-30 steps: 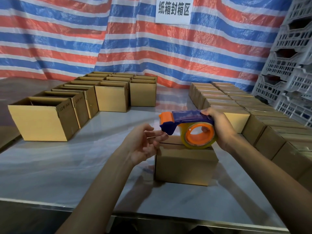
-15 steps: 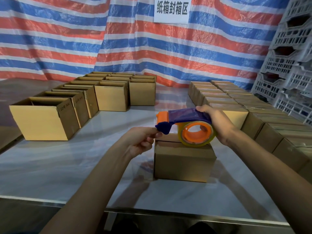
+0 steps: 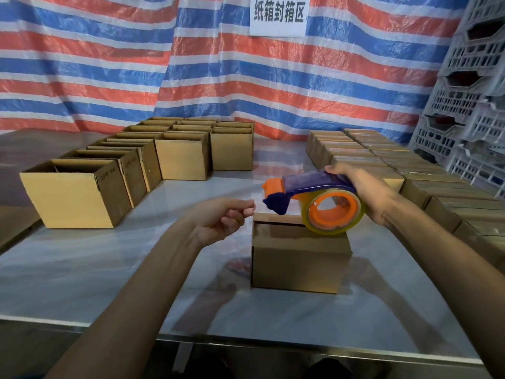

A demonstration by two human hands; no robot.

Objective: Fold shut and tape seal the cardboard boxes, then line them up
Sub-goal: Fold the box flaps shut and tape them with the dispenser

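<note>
1. The right hand (image 3: pixel 363 192) is wrapped round the handle of a blue and orange plastic tape dispenser (image 3: pixel 289 191), which carries a roll of clear tape on an orange hub.
2. The left hand (image 3: pixel 224 217) is just left of the dispenser's blue cutting end, apart from it. Its fingers are curled, with thumb and forefinger pinched together. Whether a clear tape end lies between them cannot be told.
3. The two hands are apart, with the dispenser's nose between them.
4. Below the dispenser stands a small brown cardboard box (image 3: pixel 300 258), near the front middle of the pale, glossy table (image 3: pixel 109 269). Its top flaps are folded down, with a dark gap showing along the seam. The tape roll is at the box's top right; whether it touches is unclear.
5. On the left of the table stand rows of open brown cardboard boxes (image 3: pixel 73 198), flaps up.
6. On the right, closed flat-topped boxes (image 3: pixel 437 192) sit tightly side by side in rows.
7. Behind hangs a red, blue and white striped tarpaulin (image 3: pixel 109 64) bearing a white sign (image 3: pixel 277 16).
8. Grey plastic crates (image 3: pixel 464 105) are stacked at far right.
</note>
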